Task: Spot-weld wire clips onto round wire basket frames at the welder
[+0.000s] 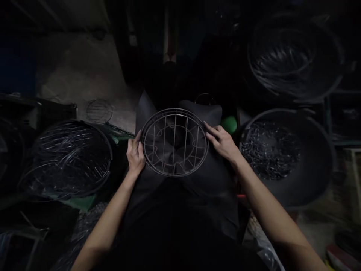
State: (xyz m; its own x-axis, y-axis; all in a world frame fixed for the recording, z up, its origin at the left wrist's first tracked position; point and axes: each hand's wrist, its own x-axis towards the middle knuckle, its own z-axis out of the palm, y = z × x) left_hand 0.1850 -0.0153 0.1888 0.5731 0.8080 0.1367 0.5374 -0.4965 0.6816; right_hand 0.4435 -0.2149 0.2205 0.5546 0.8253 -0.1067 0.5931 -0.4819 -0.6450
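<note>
A round wire rack [175,141] with straight cross bars and curved inner wires lies on my lap, over dark trousers. My left hand [135,154] grips its left rim with fingers curled round the wire. My right hand [222,141] rests at its right rim, fingers stretched towards the wire and touching it.
A large dark basin [67,160] of similar wire racks stands at the left. Another basin [290,158] at the right holds small metal pieces. A third tub [293,56] of wire rings is at the upper right. One lone rack [99,111] lies on the floor beyond.
</note>
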